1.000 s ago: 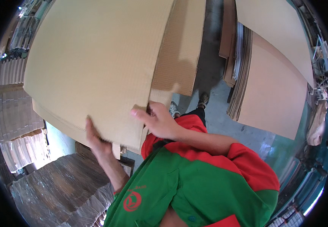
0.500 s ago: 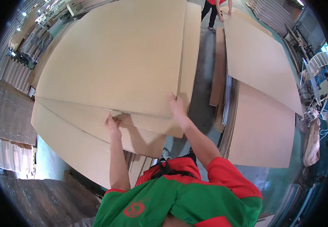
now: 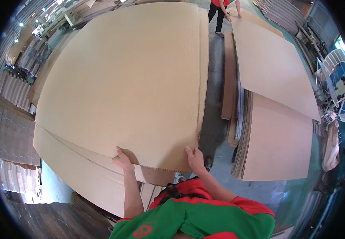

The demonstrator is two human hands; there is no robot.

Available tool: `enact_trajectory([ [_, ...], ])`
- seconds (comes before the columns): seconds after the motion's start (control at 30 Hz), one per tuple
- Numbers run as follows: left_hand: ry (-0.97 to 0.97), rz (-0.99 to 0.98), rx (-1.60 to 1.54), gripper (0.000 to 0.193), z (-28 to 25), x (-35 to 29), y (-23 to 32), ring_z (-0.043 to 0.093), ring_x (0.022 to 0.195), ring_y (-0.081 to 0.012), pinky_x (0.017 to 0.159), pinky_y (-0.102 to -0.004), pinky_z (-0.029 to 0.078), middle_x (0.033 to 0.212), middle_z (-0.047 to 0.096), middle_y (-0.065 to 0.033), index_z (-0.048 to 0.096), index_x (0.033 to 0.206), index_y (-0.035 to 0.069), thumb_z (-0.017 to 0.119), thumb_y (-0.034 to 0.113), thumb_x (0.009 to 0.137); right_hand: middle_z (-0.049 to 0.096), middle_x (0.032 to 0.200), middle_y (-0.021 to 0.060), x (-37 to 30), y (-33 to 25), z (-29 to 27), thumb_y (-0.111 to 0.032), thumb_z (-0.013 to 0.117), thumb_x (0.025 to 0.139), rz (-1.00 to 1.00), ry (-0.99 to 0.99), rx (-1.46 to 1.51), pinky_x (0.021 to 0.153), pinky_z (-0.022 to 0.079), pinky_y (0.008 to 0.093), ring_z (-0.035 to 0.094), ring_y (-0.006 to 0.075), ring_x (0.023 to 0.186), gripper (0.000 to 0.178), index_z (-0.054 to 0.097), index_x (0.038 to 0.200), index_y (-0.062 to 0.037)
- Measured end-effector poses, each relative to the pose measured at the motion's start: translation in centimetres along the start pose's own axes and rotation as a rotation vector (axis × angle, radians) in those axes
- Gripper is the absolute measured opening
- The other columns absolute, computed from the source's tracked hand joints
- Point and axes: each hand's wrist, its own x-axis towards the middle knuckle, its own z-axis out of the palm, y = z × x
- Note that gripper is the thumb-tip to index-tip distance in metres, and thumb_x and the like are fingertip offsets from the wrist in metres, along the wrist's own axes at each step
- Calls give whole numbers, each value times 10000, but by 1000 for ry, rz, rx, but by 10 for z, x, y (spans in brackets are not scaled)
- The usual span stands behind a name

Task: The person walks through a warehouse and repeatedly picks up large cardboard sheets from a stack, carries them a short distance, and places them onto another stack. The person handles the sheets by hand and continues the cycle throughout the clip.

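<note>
A large tan corrugated cardboard sheet (image 3: pixel 120 87) lies over other sheets in front of me, its fluted near edge close to my body. My left hand (image 3: pixel 123 160) is closed on that near edge, thumb on top and fingers hidden beneath. At the near right corner, my right hand (image 3: pixel 196 160) grips the same sheet, its thumb along the top face. Under it, a lower cardboard sheet (image 3: pixel 77 165) sticks out on the left and toward me, and a strip of another shows along the right side.
A stack of pinkish-brown cardboard (image 3: pixel 280 139) stands to the right across a narrow aisle (image 3: pixel 214 91). At its far end a co-worker (image 3: pixel 219 12) holds a large sheet (image 3: pixel 276 63) lying partly over it. More stacked cardboard (image 3: pixel 13 133) stands at the left.
The top sheet has slid toward me, its near edge now much closer to my body. Both hands have come nearer with it. The co-worker's sheet has barely moved.
</note>
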Motion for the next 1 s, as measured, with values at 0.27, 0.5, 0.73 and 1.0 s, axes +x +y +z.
enact_trajectory([
  [0.27, -79, 63, 478, 672, 28, 28, 30, 617, 1018, -314, 871, -424, 481, 1089, 635, -271, 592, 1108, -147, 463, 493, 953, 684, 965, 178, 51, -20, -8, -341, 560, 929, -53, -119, 143, 801, 477, 357, 645, 249, 910, 420, 620, 1067, 50],
  [0.5, 57, 140, 143, 553, 0, -14, -25, 575, 982, -357, 857, -456, 471, 1083, 573, -276, 496, 1138, -173, 585, 334, 937, 679, 1034, 146, -15, 12, -32, -319, 539, 951, 27, -178, 217, 847, 465, 339, 621, 189, 960, 424, 587, 1168, 42],
  [0.73, 80, 147, 129, 747, 20, -17, -26, 352, 1219, -422, 1021, -509, 328, 1288, 359, -346, 264, 1286, -198, 586, 372, 928, 668, 1031, 211, 4, 29, -33, -368, 498, 964, -26, -204, 127, 855, 467, 369, 637, 282, 986, 457, 590, 1131, 48],
  [1.0, 112, 203, 416, 761, 32, 22, -14, 321, 1267, -440, 1041, -519, 308, 1357, 314, -358, 320, 1269, -180, 565, 450, 918, 663, 983, 251, 33, -20, -38, -511, 486, 925, 96, -367, -267, 832, 482, 459, 635, 399, 966, 577, 647, 991, 39],
])
